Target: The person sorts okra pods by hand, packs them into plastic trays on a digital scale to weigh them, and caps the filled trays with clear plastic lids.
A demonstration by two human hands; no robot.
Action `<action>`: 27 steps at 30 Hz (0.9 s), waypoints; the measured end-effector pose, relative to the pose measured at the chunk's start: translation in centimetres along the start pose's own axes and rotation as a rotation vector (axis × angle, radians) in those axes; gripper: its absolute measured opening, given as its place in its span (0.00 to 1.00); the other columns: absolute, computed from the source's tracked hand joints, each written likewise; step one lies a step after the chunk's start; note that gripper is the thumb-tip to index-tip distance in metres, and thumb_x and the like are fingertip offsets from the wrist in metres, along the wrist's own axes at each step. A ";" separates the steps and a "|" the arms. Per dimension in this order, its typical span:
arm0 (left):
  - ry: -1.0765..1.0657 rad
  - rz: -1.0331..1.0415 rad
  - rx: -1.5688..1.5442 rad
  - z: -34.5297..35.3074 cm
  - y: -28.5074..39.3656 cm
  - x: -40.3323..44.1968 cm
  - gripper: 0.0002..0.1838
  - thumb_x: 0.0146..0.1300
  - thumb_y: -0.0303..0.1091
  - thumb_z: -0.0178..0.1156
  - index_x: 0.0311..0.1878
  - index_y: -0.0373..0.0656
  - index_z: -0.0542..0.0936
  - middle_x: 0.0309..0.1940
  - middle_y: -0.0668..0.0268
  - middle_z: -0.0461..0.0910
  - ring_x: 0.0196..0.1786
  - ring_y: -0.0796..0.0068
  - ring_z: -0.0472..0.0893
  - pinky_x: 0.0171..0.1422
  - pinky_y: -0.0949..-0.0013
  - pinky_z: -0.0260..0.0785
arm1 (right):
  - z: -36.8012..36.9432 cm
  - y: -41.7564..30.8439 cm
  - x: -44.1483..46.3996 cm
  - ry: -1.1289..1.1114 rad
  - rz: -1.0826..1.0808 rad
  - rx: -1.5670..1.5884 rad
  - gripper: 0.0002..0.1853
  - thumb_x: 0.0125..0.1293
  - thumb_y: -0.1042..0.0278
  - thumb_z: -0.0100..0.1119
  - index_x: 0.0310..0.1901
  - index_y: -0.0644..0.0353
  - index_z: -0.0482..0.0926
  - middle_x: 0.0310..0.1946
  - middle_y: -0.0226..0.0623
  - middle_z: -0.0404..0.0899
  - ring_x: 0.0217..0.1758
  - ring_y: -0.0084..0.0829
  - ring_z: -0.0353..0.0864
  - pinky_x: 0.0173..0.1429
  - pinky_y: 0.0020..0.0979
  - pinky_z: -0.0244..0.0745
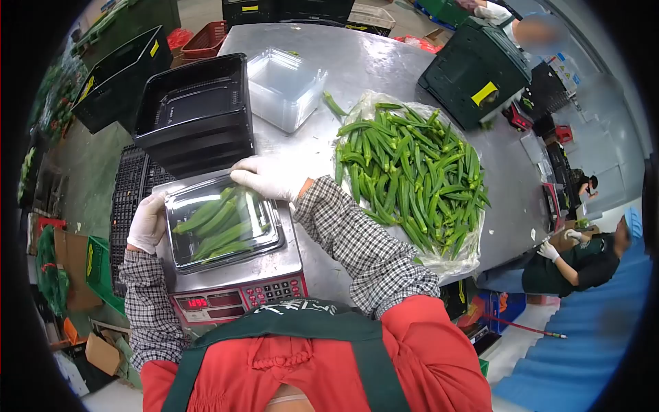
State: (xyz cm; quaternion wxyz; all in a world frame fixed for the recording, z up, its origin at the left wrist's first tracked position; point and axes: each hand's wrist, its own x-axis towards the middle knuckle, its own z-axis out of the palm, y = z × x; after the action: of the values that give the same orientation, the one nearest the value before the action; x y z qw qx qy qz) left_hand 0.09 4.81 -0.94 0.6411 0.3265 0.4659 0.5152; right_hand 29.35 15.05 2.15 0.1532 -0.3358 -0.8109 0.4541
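Note:
A black tray of okra under a clear lid (221,223) rests on the red and silver scale (283,275), whose display is lit red. My left hand (147,223), in a white glove, grips the left edge of this package, with its fingers partly hidden. My right hand (269,177), also gloved, presses on the lid's top right corner with its fingers together. To the right, a large heap of loose okra (412,172) lies on clear plastic sheeting (460,264). A stack of clear lids (287,86) stands beyond my right hand, beside a tall stack of black trays (195,113).
The metal table (357,51) carries a dark green crate (473,69) at its far right. Dark crates (123,75) and a red basket (204,41) stand beyond the left side. A person (576,264) works at the right; another person (504,17) is behind the green crate.

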 end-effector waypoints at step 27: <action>0.127 -0.017 -0.255 4.4 -7.3 -13.4 0.07 0.61 0.32 0.55 0.40 0.40 0.75 0.29 0.70 0.75 0.29 0.80 0.72 0.32 0.74 0.66 | 5.7 4.5 -12.1 0.037 0.180 1.152 0.15 0.59 0.71 0.55 0.48 0.65 0.71 0.26 0.38 0.77 0.24 0.28 0.79 0.28 0.28 0.76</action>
State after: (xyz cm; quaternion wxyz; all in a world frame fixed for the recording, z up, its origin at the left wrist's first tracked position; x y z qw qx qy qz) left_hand 6.28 -9.69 -2.46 0.6511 0.2053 0.4391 0.5841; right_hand 36.84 4.75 -4.06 0.2860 -0.2737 -0.3985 0.8273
